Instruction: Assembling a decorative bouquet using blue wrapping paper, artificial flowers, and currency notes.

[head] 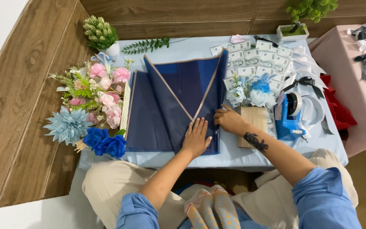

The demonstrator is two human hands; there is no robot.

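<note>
Along the left edge of the tabletop (234,154) we are seeing a pile of flowers (94,99): pink roses, a pale blue spiky bloom (67,125) and deep blue roses (106,144) near the front left corner. At the back left corner a small potted plant (100,34) is standing, with a green fern sprig (145,44) lying just beside it.

In the middle we are working on navy wrapping paper (170,106), several sheets spreading from the back of the tabletop toward the front edge, with a folded flap rising to a point near the back. Our left hand (196,138) is lying flat and open on the paper near the front edge, fingers spread, pressing it down and grasping nothing. Our right hand (229,120) is resting just beside it at the paper's right edge, fingers curling onto the fold and pinching it lightly.

To the right of the paper a small bunch of pale blue and white flowers (250,93) is lying on a brown paper piece (253,121), with banknotes (259,59) fanning out behind it toward the back edge. Further right a blue tape dispenser (289,116) is standing, and white and black ribbons (308,82) are trailing near the right edge. A second potted plant (295,27) is sitting at the back right corner.
</note>
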